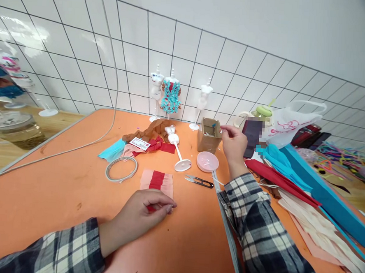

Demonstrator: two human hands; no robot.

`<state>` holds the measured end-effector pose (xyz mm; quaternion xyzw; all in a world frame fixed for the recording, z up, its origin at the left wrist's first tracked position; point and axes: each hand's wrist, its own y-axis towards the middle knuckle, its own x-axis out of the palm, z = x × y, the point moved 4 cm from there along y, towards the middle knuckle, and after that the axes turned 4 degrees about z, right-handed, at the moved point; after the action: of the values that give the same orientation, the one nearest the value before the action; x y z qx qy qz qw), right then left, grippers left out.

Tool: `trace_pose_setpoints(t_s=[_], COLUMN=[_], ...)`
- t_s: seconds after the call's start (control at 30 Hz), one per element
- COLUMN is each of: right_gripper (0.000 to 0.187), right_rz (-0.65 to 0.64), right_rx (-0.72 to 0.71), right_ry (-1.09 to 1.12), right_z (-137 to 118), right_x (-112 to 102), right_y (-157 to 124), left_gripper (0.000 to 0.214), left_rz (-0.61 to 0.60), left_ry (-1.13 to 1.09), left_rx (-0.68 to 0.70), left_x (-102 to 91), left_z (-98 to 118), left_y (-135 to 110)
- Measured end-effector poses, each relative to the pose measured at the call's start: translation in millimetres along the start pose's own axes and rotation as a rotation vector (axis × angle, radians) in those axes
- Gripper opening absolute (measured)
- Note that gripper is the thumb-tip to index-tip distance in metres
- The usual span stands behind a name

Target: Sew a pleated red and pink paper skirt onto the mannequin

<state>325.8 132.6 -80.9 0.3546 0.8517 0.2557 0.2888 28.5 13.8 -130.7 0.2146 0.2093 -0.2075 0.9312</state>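
A piece of pink fabric with a red middle band point(157, 180) lies flat on the orange table. Over its near edge is my left hand point(137, 212), thumb and fingers pinched together at its right corner. My right hand point(234, 144) is closed at the right rim of a small open cardboard box point(208, 144); anything between its fingertips is too small to make out. In front of the box stands a pink bowl point(207, 162). Black-handled thread snips point(200, 181) lie between the bowl and the fabric. A small white mannequin point(177, 148) leans behind them.
A tape roll point(121, 169), brown cloth point(150, 130) and blue cloth point(112, 150) lie left. Several mannequins, one in a turquoise ruffled outfit point(170, 96), stand by the tiled wall. On the right are a phone point(252, 136), a plastic bag point(290, 124) and red fabric point(281, 180).
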Motion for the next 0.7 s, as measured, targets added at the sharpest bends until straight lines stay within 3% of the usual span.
trace_pose_setpoints(t_s=[0.13, 0.23, 0.47, 0.7], right_gripper=[0.039, 0.037, 0.021, 0.038], right_rz=[-0.164, -0.174, -0.125, -0.159], right_rx=[-0.176, -0.168, -0.181, -0.177], right_ry=[-0.374, -0.478, -0.523, -0.466], right_z=[1, 4, -1, 3], right_x=[15, 14, 8, 6], right_y=[4, 6, 2, 4], left_gripper=[0.020, 0.020, 0.019, 0.019], left_rz=[0.009, 0.021, 0.001, 0.001], left_ry=[0.005, -0.009, -0.001, 0.016], left_rx=[0.007, -0.005, 0.024, 0.031], left_x=[-1.7, -2.6, 1.2, 0.2], left_z=[-2, -4, -3, -1], left_y=[1, 2, 0, 0])
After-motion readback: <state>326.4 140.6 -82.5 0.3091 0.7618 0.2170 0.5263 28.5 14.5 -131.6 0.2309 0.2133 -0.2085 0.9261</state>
